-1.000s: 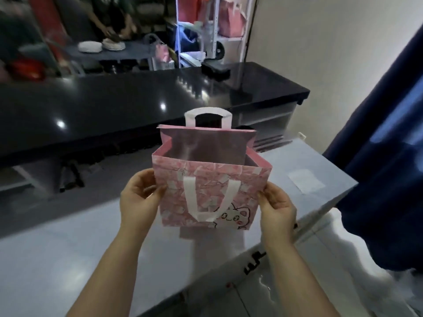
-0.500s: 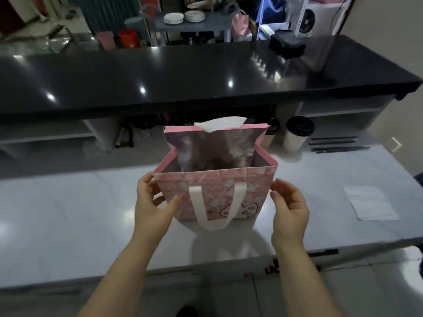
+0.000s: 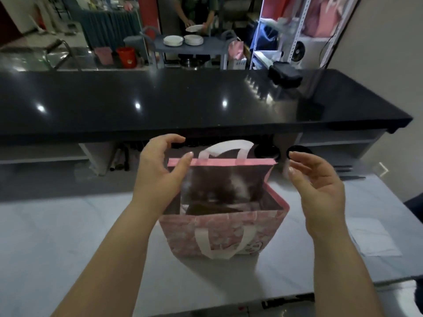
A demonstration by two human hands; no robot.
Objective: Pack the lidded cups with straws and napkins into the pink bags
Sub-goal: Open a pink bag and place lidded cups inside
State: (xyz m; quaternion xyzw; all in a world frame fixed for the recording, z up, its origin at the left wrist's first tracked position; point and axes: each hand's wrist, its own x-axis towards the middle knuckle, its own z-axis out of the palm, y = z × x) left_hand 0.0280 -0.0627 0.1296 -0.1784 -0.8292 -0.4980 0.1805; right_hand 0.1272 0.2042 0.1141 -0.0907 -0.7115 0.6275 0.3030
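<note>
A: Pink paper with a paler blotchy print: pink bag (image 3: 219,234), upright on the pale grey tabletop (image 3: 68,248), towards the front edge, mouth wide open.

B: And the near face?

A: White strap handle (image 3: 206,245) hanging down over it in a U. Part of a small cartoon drawing at the lower right corner.

B: Anything inside?

A: Dark, shadowed, impossible to make out.

B: To the side?

A: White napkin (image 3: 370,239) flat on the tabletop to the right, well apart from the bag.

B: Hands?

A: Left hand (image 3: 158,175) up at the far left corner of the mouth, fingers arched over the rim, thumb in front of the back panel, a gap between them. No pinch visible; contact with the rim impossible to tell. Right hand (image 3: 320,191) just off the right side, apart from the bag, fingers loosely curved, holding nothing.

B: Far side of the bag?

A: Back panel with a plain pink band along the top, second handle (image 3: 226,148) standing up above it. Right side panel creased inward.

B: Beyond that?

A: Lidded cups (image 3: 266,152) with black tops, just behind the bag to the right, largely hidden by the back panel and the right fingertips. Then a glossy black counter (image 3: 183,104) above and behind. Further back, stacked white plates (image 3: 183,40) on a grey cart (image 3: 215,48).
</note>
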